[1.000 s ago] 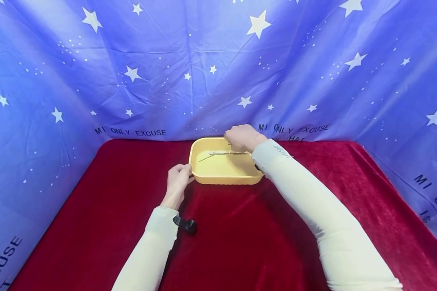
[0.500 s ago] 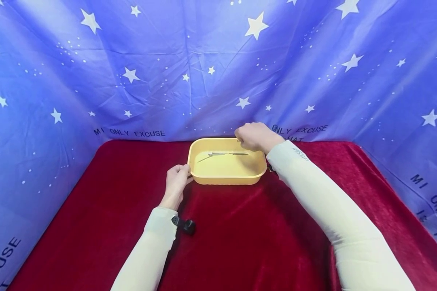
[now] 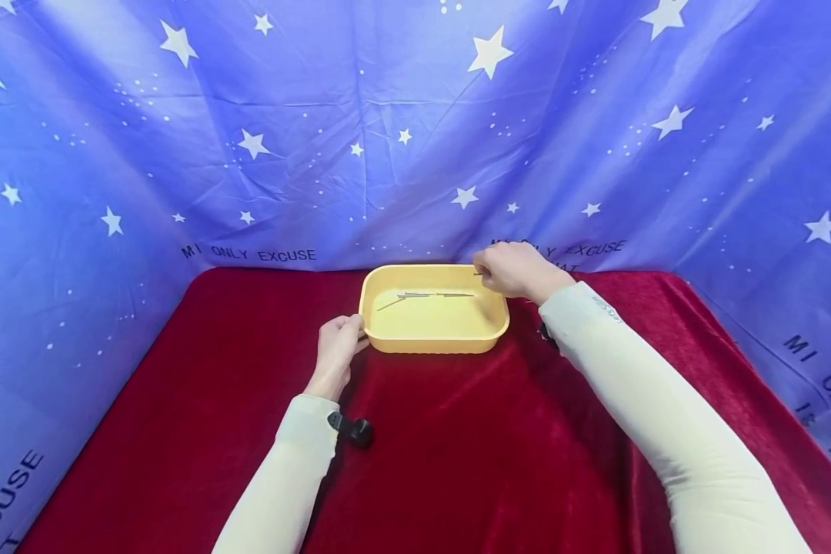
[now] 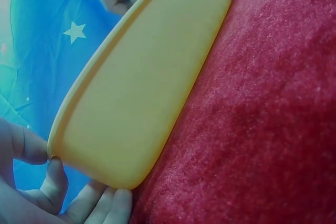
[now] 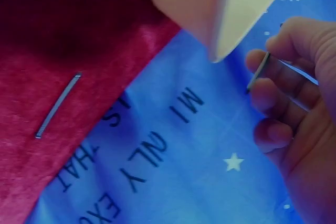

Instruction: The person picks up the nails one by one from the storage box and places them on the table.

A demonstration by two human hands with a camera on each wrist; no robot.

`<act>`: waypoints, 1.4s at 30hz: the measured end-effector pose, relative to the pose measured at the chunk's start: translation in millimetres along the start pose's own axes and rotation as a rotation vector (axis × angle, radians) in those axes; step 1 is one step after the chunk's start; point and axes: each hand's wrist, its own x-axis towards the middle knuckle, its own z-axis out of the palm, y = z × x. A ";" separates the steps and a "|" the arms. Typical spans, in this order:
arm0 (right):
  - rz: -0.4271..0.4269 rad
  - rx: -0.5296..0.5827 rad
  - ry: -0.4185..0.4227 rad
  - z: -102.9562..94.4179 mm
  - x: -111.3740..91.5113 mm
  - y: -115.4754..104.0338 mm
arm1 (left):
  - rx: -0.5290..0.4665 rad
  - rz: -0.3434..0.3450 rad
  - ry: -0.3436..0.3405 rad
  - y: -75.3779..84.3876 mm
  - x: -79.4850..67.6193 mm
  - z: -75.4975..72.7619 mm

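Note:
A yellow plastic tray (image 3: pixel 429 346) stands at the back of the red-covered table. My left hand (image 3: pixel 337 346) pinches its left rim between thumb and forefinger, and in the left wrist view other fingertips touch the outer wall below. Inside, several thin grey metal sticks (image 3: pixel 455 295) lie on the tray floor. My right hand (image 3: pixel 515 271) hovers at the back right corner of the tray. The right wrist view shows its fingers pinching a slim metal stick (image 5: pixel 257 74) with a dark end. Another such stick (image 5: pixel 58 106) lies on the red cloth, right of the tray.
Red velvet cloth (image 3: pixel 457 454) covers the table. Behind and at both sides hangs a blue curtain (image 3: pixel 305 177) with white stars and printed words, close against the table's back edge. A black wrist camera (image 3: pixel 357 431) sits on the left sleeve.
My right hand has moved from above the middle of the tray rightward to its back right corner, with the stick in its fingers. The left hand and tray stay in place.

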 end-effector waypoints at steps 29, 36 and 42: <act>0.098 0.086 0.024 51.4 -58.4 54.8 | 0.010 0.007 0.007 -1.8 -1.6 -1.0; 0.087 0.077 0.015 61.0 -71.9 65.3 | 0.012 0.013 0.004 -0.8 -0.7 0.4; 0.073 0.069 -0.001 69.3 -76.3 68.6 | 0.012 0.010 0.007 -0.7 -0.5 1.0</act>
